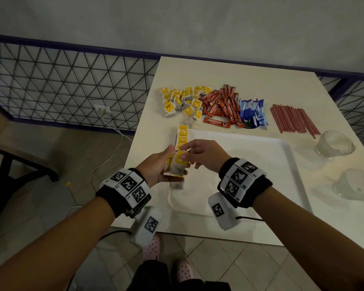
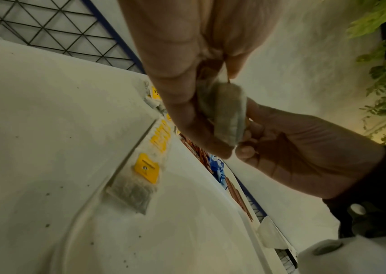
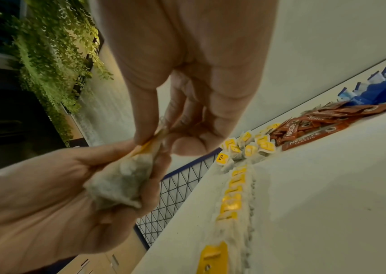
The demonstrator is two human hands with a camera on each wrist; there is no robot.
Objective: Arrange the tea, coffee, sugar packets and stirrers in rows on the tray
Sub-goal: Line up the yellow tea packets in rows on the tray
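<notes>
My left hand (image 1: 166,164) grips a small stack of tea bags (image 1: 177,166) with yellow tags above the left edge of the white tray (image 1: 250,164). My right hand (image 1: 184,153) pinches the top bag's yellow tag (image 3: 148,147) between thumb and forefinger. In the left wrist view the held tea bags (image 2: 226,113) sit between both hands. A row of tea bags (image 1: 182,137) lies along the tray's left edge, with one more bag (image 2: 140,178) nearer me. Behind the tray lie a loose tea bag pile (image 1: 183,101), red coffee sticks (image 1: 221,106), blue sugar packets (image 1: 252,112) and red stirrers (image 1: 292,120).
Two upturned glass cups (image 1: 334,144) (image 1: 357,185) stand on the white table right of the tray. A black wire fence (image 1: 61,85) runs left of the table. A cable trails over the tiled floor below it.
</notes>
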